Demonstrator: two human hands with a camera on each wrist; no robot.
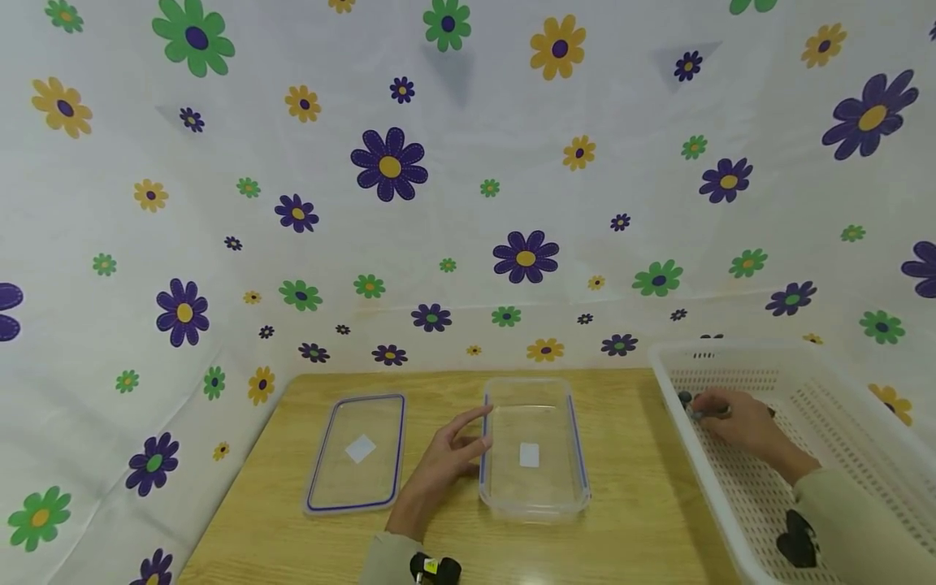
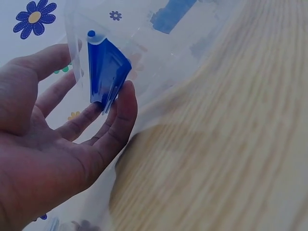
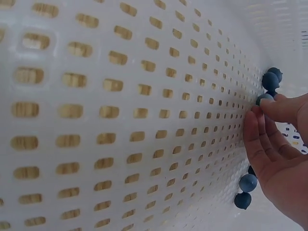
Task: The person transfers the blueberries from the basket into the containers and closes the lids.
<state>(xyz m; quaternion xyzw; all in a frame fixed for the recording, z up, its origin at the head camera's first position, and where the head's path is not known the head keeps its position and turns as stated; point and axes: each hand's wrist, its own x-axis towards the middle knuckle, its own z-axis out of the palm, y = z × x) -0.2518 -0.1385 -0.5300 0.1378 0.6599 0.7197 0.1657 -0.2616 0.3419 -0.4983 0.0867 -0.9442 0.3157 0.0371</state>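
Note:
My right hand (image 1: 746,426) reaches into a white perforated plastic basket (image 1: 720,508), at its left wall. In the right wrist view, thumb and fingers pinch a blueberry (image 3: 264,99). More blueberries (image 3: 272,81) lie just beyond the fingertips, and several others (image 3: 248,183) sit beside the palm. On the wooden table, a clear rectangular food container (image 1: 534,487) with blue side clips stands uncovered. My left hand (image 1: 448,455) touches its left side with loosely bent fingers. A blue clip (image 2: 107,67) hangs by those fingers in the left wrist view.
A clear lid (image 1: 358,487) with a blue seal lies flat left of the container. Behind the table (image 1: 621,455) hangs a white flower-patterned cloth (image 1: 468,219). A dark object (image 1: 797,540) shows near the right sleeve, over the basket.

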